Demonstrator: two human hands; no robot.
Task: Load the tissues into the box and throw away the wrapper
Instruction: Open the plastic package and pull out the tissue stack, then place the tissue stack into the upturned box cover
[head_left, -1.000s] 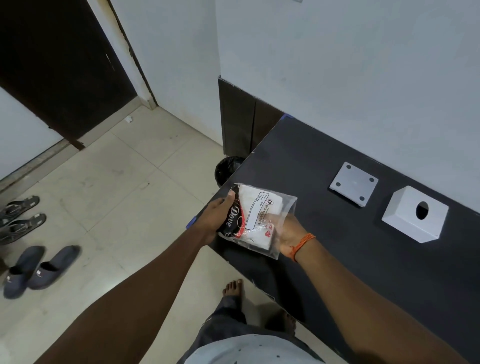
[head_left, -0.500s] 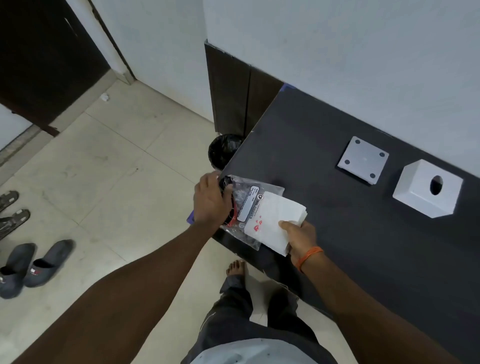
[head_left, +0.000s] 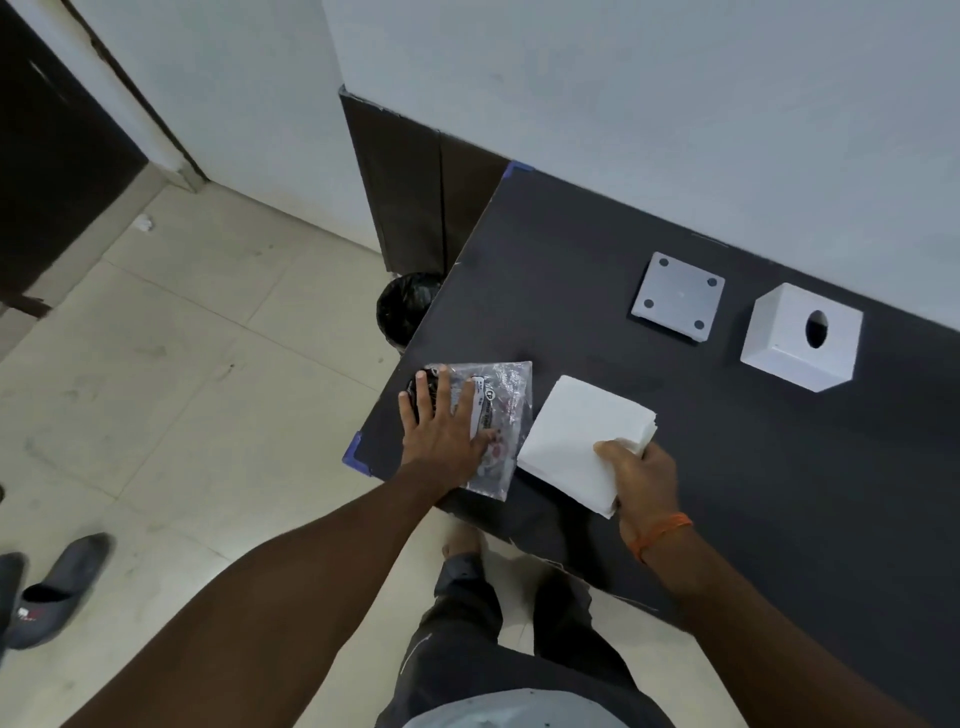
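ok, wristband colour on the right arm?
Orange, a thin wristband just behind the right hand; head view.

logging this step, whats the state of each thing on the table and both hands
tissues: out of the wrapper, stacked, pinched at a corner by the right hand
wrapper: emptied, flat on the table corner
tissue box: upside-down shell, base off
base plate: lying apart, left of the box
bin: on the floor, black liner, open
left hand: open, flat on the wrapper
right hand: shut on the tissues
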